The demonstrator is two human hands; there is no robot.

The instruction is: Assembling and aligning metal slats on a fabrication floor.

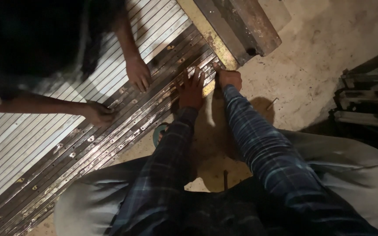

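My left hand point(191, 90) lies flat, fingers spread, on the near end of a row of dark metal strips point(110, 135) with small holes, laid diagonally on the floor. My right hand point(228, 78) is curled at the end corner of the same strips, thumb up against their edge. Whether it grips a strip I cannot tell. Across from me another person presses both hands point(138, 73) point(99, 114) onto the strips. Both my sleeves are dark plaid.
A light ribbed metal sheet point(31, 126) lies beyond the strips. A rusty steel beam point(241, 26) runs off at the top. Metal sections point(368, 100) are stacked at the right. A small rod point(271, 103) lies on the concrete floor. A sandalled foot point(159, 132) shows near the strips.
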